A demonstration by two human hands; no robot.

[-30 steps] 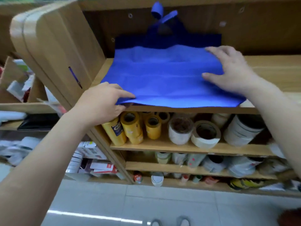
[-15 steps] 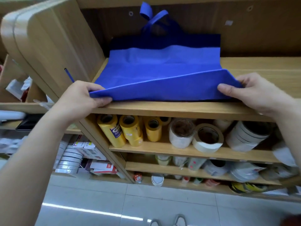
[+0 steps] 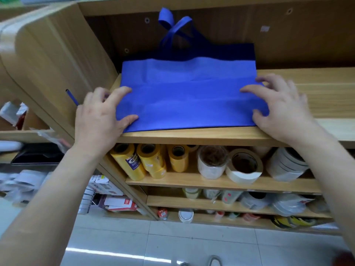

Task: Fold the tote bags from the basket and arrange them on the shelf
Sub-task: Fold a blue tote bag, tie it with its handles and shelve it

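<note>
A blue tote bag [image 3: 188,96] lies flat on the upper wooden shelf [image 3: 317,93], its front part folded back over itself. Its handles [image 3: 172,22] stand up against the shelf's back wall. My left hand [image 3: 99,116] rests at the bag's left edge, fingers spread, with the thumb on the front left corner. My right hand [image 3: 282,108] lies on the bag's right edge, fingers spread and pressing the folded layer down. Neither hand grips the cloth. No basket is in view.
A curved wooden side panel [image 3: 57,54] closes the shelf on the left. Bare shelf board extends to the right of the bag. Yellow tape rolls [image 3: 148,160] and white tape rolls [image 3: 244,166] fill the shelf below. Tiled floor [image 3: 172,246] is underfoot.
Both hands took the bag's front edge, lifted it and folded it back over the bag. The flap now lies flat and my fingers have spread out on top of it.
</note>
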